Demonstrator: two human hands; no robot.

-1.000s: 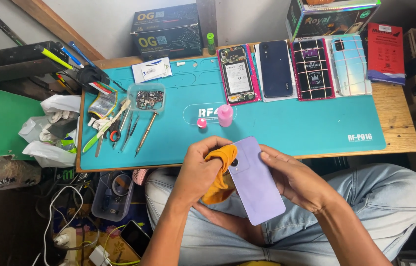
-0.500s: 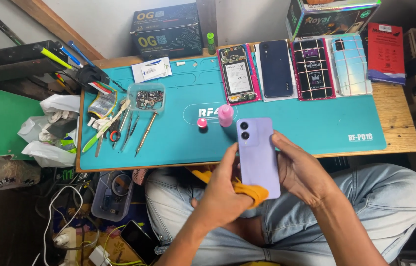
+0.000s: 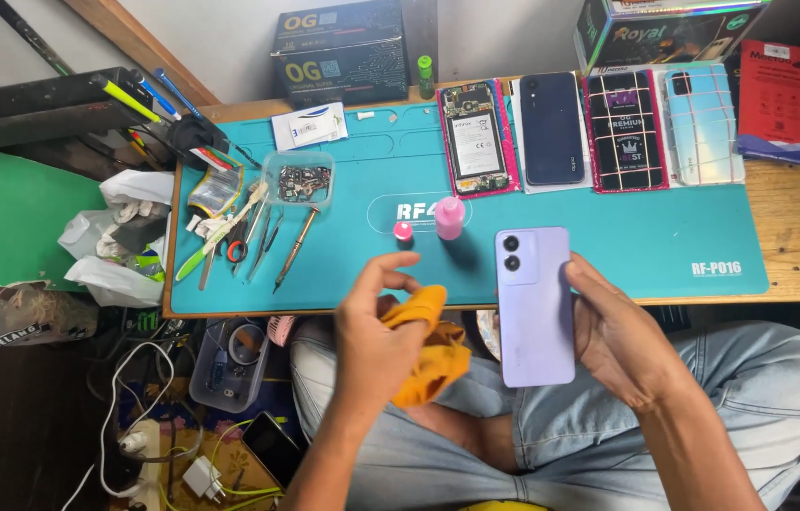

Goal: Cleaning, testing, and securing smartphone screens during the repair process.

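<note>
The lilac phone [image 3: 534,308] stands back-side up in the right hand [image 3: 622,345], over the person's lap and across the near edge of the bench [image 3: 798,255]. Its long axis runs away from the body: the camera end lies over the near strip of the teal work mat [image 3: 646,237], the bottom end hangs off the bench above the jeans. The right hand wraps the phone's right edge, thumb on the back cover, fingers hidden beneath.

The left hand [image 3: 376,341] is just to the phone's left, apart from it, with a narrow gap between. It is closed around a bunched orange cloth [image 3: 428,355], which spills from its palm toward the phone. So the cloth sits on the phone's left side, level with its middle, and the left hand is the nearer free-moving one; a short sideways reach would bring cloth to cover.

Further in on the mat, a small pink bottle [image 3: 449,218] stands beside its pink cap [image 3: 404,230], both just beyond the left hand. Along the far edge lie an opened phone [image 3: 474,137], a dark blue phone [image 3: 551,128] and two boxed covers. Tweezers and a screwdriver [image 3: 291,251] lie toward the left edge by a clear tray of small parts [image 3: 298,180].
</note>
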